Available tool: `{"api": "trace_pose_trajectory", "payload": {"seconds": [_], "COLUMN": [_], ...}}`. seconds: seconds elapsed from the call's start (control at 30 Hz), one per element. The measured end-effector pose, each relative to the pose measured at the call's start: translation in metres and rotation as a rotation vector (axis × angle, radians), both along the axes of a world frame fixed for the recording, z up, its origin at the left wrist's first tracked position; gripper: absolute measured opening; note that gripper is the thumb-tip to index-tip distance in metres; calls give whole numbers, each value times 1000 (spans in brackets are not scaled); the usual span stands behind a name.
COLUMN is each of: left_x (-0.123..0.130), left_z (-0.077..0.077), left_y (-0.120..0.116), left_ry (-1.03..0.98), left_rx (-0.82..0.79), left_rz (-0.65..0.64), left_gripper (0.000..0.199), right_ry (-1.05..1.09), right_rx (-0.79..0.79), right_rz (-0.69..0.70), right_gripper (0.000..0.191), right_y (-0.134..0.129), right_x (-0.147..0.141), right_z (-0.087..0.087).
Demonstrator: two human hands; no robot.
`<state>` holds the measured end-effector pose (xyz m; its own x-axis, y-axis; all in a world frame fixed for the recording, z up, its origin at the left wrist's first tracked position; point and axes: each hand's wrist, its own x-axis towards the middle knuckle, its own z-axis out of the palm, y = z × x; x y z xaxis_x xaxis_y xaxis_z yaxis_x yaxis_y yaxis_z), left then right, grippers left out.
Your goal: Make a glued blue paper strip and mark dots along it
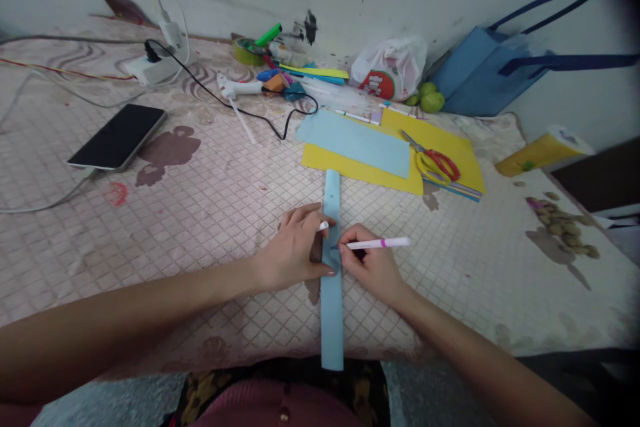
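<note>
A long light-blue paper strip (pixel 332 320) lies lengthwise before me, its near end reaching past the table edge. My right hand (pixel 370 265) grips a white felt-tip pen (pixel 385 243) with a pink band, the tip touching the strip near its middle. On the strip's left side, my left hand (pixel 295 243) presses the paper with thumb and fingertips. A white pen cap (pixel 324 225) is held between the fingers of that hand. A small dark mark shows near the strip's far end.
Light-blue paper (pixel 365 140) and yellow sheets (pixel 450 140) lie ahead, with scissors (pixel 435 161) on top. A phone (pixel 119 137) charges at left. Behind are a glue gun (pixel 240 87), a power strip (pixel 153 68), a plastic bag (pixel 393 70) and a blue bag (pixel 485 73). Peanuts (pixel 565 227) lie right.
</note>
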<state>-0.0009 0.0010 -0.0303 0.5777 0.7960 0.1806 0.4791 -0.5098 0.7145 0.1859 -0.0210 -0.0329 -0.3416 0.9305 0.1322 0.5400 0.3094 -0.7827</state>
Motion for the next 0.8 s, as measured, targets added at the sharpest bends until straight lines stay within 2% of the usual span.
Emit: {"api": "trace_pose_trajectory", "payload": {"seconds": [0.2, 0.53, 0.8], "left_x": [0, 0, 1], "left_z": [-1, 0, 1], "left_y": [0, 0, 0], "left_ry": [-12, -9, 11], "left_rx": [4, -14, -17], "left_rz": [1, 8, 10], "left_gripper": [67, 59, 63], "right_ry": [-4, -5, 5], "right_rx": [0, 4, 3], "right_rz": [-4, -14, -4], "right_gripper": [7, 8, 8], "right_y": [-1, 1, 1], "right_x": [1, 1, 2], "right_z": [-2, -1, -1]}}
